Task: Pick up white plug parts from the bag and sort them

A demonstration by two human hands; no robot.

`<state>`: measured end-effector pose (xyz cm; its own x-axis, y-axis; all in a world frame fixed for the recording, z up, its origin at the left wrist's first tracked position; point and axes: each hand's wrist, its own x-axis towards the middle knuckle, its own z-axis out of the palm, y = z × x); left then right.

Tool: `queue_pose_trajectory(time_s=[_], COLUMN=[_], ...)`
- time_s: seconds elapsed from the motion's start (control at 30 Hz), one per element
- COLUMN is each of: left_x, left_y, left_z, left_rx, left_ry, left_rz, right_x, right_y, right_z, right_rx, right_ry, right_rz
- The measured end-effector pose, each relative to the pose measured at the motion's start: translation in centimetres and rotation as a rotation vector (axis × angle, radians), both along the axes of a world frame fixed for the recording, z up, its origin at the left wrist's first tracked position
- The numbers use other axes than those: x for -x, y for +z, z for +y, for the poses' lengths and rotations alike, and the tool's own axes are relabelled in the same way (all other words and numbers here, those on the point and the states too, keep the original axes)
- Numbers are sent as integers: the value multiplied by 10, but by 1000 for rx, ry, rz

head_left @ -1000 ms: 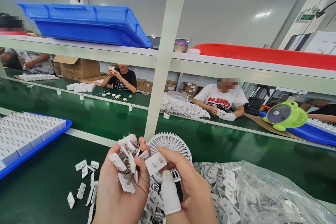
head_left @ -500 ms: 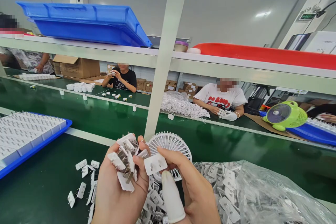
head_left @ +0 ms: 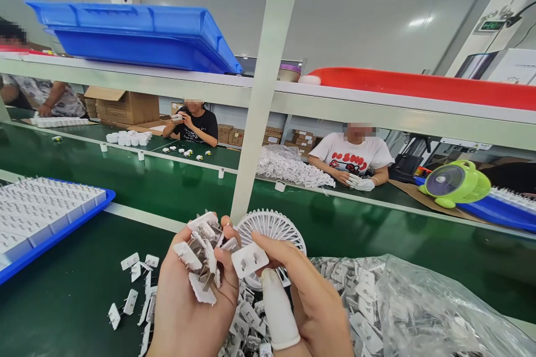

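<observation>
My left hand (head_left: 195, 312) is curled around a handful of white plug plates with metal prongs (head_left: 201, 259), which lie at odd angles in the palm. Between thumb and finger, my right hand (head_left: 310, 301) pinches one white two-pin plug plate (head_left: 250, 260), its two pins facing me. A white finger cot (head_left: 280, 312) covers one digit of that hand. The single plate is close beside the left fingertips. Beneath both hands spreads a heap of the same plates (head_left: 249, 318), partly hidden by them. Several loose plates (head_left: 130, 302) lie to the left on the green bench.
A blue tray (head_left: 109, 196) packed with upright-pinned white parts stands at left. A small white fan (head_left: 274, 228) sits behind my hands, a clear plastic bag (head_left: 444, 312) at right. A post (head_left: 263, 89) rises ahead. White pieces (head_left: 221, 173) line the belt; co-workers sit beyond.
The small white pieces on the belt have shifted to the right. My hands and the held plates have barely moved. At far left, a co-worker's arm has moved left and down.
</observation>
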<state>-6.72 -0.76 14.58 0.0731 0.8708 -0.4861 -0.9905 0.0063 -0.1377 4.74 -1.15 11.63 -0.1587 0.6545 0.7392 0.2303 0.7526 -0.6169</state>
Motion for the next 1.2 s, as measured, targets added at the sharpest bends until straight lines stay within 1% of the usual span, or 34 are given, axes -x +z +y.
queue_pose_trajectory(time_s=[0.17,0.33,0.43,0.53,0.67,0.8,1.0,1.1,1.2], left_x=[1,3,4,5,6,8,8,9,10], left_y=[2,2,3,6,9,10,12,8,0], left_z=[-3,-6,-6,-6,-8,-9,-10,-10,-8], left_rx=[-7,-10,-37,-5,5,18,28,12,-39], left_ry=[2,26,32,38,47,44,44,40,26], left_rz=[0,31,67,80,90,73,71,77,103], right_x=[-3,-6,-5,-5,-4,-1,0,1,6], right_y=[2,1,0,-1,-4,-7,-9,-8,-8], right_z=[-1,-1,1,4,4,4,8,9,7], right_rx=[51,102,117,143,171,170,93,64,26], right_ry=[48,96,170,257,293,283,255,224,142], right_rz=[-39,-15,38,67,93,99,79,75,79])
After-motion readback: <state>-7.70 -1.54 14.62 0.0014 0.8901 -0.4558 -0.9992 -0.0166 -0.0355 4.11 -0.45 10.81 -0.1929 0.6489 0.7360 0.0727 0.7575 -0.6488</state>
